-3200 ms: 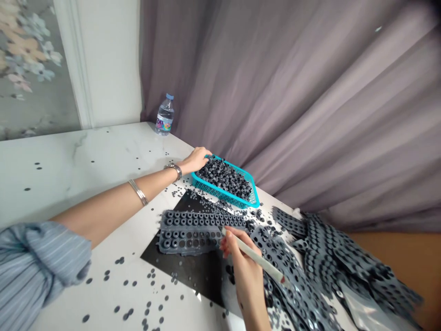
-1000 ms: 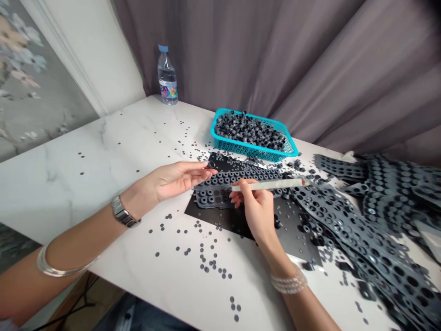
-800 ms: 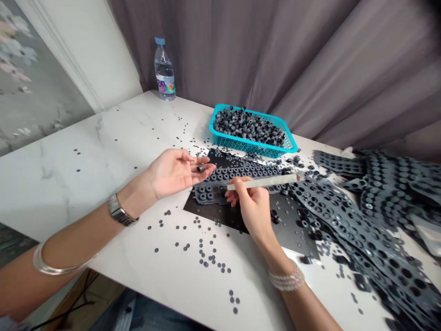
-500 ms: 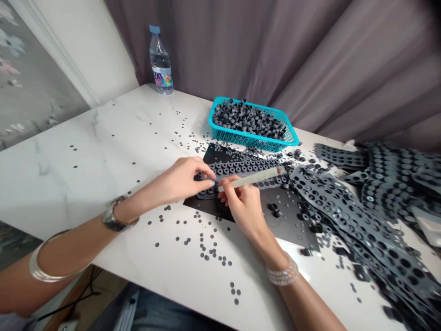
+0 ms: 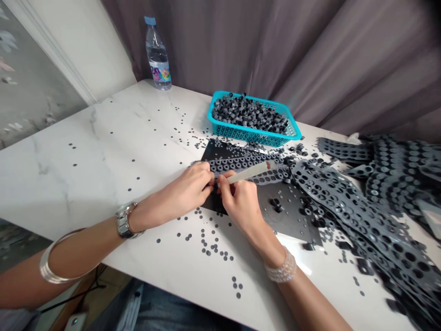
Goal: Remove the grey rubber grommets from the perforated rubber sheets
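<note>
A grey rubber strip with rows of round ring-shaped parts lies on a black mat. At its left end my left hand is closed, fingers curled down and gripping the strip; the exact pinch is hidden. In my right hand, close beside it, is a pale flat stick-like tool with a reddish-brown mark near its upper end. This tool slants up to the right over the strip, and its lower tip is hidden by my fingers. Both hands nearly touch.
Behind stands a turquoise basket heaped with small black rubber parts. Punched-out strips pile up at the right. Loose black discs are scattered over the white table. A water bottle stands near the curtain.
My left hand has turned over and closed its fingers on the strip's left end, where thumb and fingers were apart before. My right hand keeps the tool, now tilted slightly differently.
</note>
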Action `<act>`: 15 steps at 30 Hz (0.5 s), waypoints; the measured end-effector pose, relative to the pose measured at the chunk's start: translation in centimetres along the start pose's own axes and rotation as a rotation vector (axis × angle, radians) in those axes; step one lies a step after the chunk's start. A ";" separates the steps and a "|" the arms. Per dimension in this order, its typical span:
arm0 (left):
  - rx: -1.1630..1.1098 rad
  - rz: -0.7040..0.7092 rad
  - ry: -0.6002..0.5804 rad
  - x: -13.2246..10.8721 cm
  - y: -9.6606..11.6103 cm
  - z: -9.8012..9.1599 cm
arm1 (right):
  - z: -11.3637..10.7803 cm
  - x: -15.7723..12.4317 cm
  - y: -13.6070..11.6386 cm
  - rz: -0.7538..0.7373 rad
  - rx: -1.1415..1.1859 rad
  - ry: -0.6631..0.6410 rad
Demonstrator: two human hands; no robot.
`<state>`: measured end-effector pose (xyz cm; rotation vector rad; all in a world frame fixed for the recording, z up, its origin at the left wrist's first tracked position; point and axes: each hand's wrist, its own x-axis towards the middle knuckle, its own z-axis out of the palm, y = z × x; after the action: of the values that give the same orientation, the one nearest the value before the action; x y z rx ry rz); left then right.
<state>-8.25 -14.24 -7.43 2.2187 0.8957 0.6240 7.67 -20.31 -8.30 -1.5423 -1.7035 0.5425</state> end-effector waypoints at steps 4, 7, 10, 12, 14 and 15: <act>-0.115 -0.154 -0.049 0.6 1.2 -2.7 | 0.2 0.1 0.0 0.008 -0.043 0.017; -0.464 -0.309 0.080 1.2 1.4 -4.7 | 0.2 0.0 0.1 0.047 -0.002 0.008; -0.932 -0.472 0.169 1.8 0.9 -5.2 | -0.1 0.0 0.2 0.104 0.151 0.029; -1.163 -0.589 0.153 2.0 0.4 -4.8 | -0.5 0.0 0.3 0.158 0.274 0.083; -1.319 -0.670 0.140 2.2 0.1 -4.4 | -0.9 0.1 0.4 0.208 0.358 0.143; -1.382 -0.683 0.139 2.2 0.0 -4.3 | -1.0 0.2 0.4 0.227 0.382 0.165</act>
<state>-9.51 -10.94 -4.12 0.5994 0.8060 0.7167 8.71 -20.24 -7.91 -1.4600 -1.2238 0.7842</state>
